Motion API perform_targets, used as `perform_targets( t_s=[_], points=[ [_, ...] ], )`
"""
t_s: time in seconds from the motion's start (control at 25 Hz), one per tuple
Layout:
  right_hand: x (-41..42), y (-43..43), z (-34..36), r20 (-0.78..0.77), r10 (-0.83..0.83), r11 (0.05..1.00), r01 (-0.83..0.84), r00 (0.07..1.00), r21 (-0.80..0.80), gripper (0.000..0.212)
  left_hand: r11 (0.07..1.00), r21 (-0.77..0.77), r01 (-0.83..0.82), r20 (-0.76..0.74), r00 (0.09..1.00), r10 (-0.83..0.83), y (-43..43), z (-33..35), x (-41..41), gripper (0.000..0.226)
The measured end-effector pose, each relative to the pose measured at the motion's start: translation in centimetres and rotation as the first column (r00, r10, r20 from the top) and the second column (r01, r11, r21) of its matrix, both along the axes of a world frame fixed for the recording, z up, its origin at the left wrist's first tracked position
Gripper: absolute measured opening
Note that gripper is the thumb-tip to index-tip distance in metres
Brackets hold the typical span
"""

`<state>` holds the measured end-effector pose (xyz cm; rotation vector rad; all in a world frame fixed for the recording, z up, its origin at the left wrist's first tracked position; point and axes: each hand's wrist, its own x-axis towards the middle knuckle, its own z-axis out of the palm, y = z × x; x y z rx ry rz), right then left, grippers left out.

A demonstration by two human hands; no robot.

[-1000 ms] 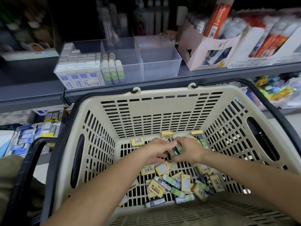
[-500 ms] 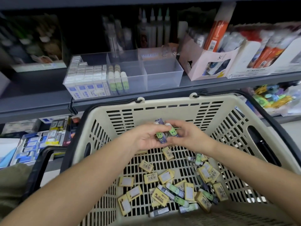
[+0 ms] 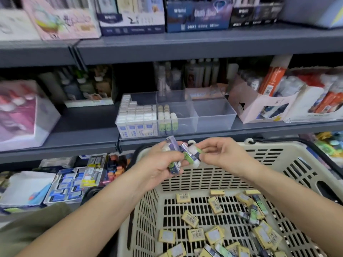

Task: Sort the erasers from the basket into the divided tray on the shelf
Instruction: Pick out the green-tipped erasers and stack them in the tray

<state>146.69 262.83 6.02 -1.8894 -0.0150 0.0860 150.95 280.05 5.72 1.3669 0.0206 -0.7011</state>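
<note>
Your left hand (image 3: 163,165) grips a crowded fistful of erasers (image 3: 172,144), right hand (image 3: 220,154) seemingly pinching one. Loosen up and they spill short of the tray (image 3: 213,115) at twelve o'clock.

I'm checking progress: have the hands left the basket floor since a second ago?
Yes. The left hand and right hand have risen from the floor of the basket to its far rim, gripping several erasers just below the divided tray.

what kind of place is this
Most likely a stationery shop aisle: grey shelves stacked with boxed goods, a plastic shopping basket of packaged erasers, and a clear divided tray of stock.
</note>
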Motion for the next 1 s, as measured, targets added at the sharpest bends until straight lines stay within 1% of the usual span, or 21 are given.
perform_targets(
  t_s=[0.12, 0.24, 0.32, 0.4, 0.44, 0.48, 0.56, 0.6, 0.64, 0.72, 0.76, 0.8, 0.92, 1.0],
  points=[
    [1.1, 0.7, 1.3, 0.01, 0.069, 0.993, -0.068, 0.998, -0.1, 0.022, 0.998, 0.045, -0.044, 0.118, 0.992, 0.038, 1.4, 0.6, 0.7, 0.029],
    [2.9, 0.8, 2.4, 0.009, 0.055, 0.991, -0.054, 0.998, -0.119, 0.023, 0.992, -0.004, -0.125, 0.164, 0.979, 0.124, 2.7, 0.9, 1.9, 0.025],
    [4.5, 0.8, 2.7, 0.032, 0.012, 0.994, -0.008, 0.999, -0.109, 0.025, 0.985, -0.017, -0.174, 0.173, 0.969, 0.174, 3.4, 0.9, 2.8, 0.022],
    [6.7, 0.5, 3.3, 0.086, -0.055, 0.992, 0.064, 0.995, -0.108, 0.021, 0.978, -0.016, -0.208, 0.171, 0.963, 0.207, 3.8, 0.9, 3.4, 0.021],
    [7.9, 0.4, 3.8, 0.121, -0.084, 0.985, 0.1, 0.989, -0.139, 0.018, 0.976, -0.018, -0.217, 0.166, 0.962, 0.217, 4.0, 0.8, 3.7, 0.021],
    [9.2, 0.2, 4.1, 0.166, -0.11, 0.966, 0.145, 0.98, -0.214, 0.016, 0.976, -0.017, -0.219, 0.163, 0.962, 0.219, 4.1, 0.8, 3.9, 0.021],
    [11.6, 0.3, 4.7, 0.279, -0.136, 0.859, 0.253, 0.951, -0.444, 0.016, 0.979, -0.009, -0.205, 0.165, 0.965, 0.203, 4.3, 0.8, 4.2, 0.02],
    [12.5, 0.6, 4.8, 0.316, -0.132, 0.817, 0.284, 0.939, -0.502, 0.02, 0.981, -0.005, -0.195, 0.169, 0.966, 0.193, 4.4, 0.7, 4.4, 0.02],
    [13.4, 0.9, 4.7, 0.322, -0.119, 0.808, 0.28, 0.939, -0.518, 0.024, 0.982, -0.003, -0.188, 0.171, 0.967, 0.186, 4.5, 0.7, 4.6, 0.021],
    [14.7, 1.6, 3.9, 0.264, -0.088, 0.82, 0.22, 0.961, -0.528, 0.023, 0.982, 0.0, -0.186, 0.169, 0.968, 0.184, 4.9, 0.5, 4.9, 0.021],
    [15.2, 1.8, 3.4, 0.212, -0.065, 0.809, 0.176, 0.975, -0.56, 0.017, 0.982, 0.0, -0.191, 0.167, 0.968, 0.188, 5.0, 0.4, 5.0, 0.021],
    [15.5, 1.9, 2.9, 0.152, -0.029, 0.777, 0.118, 0.988, -0.618, 0.012, 0.981, -0.001, -0.196, 0.163, 0.968, 0.193, 5.1, 0.3, 5.2, 0.021],
    [15.9, 2.2, 2.4, 0.05, 0.124, 0.585, -0.033, 0.991, -0.81, 0.027, 0.98, -0.008, -0.197, 0.142, 0.97, 0.196, 5.0, 0.0, 5.6, 0.02],
    [15.9, 2.4, 2.5, 0.028, 0.188, 0.498, -0.071, 0.982, -0.864, 0.034, 0.982, -0.016, -0.189, 0.13, 0.973, 0.19, 4.5, -0.1, 5.7, 0.021]
  ],
)
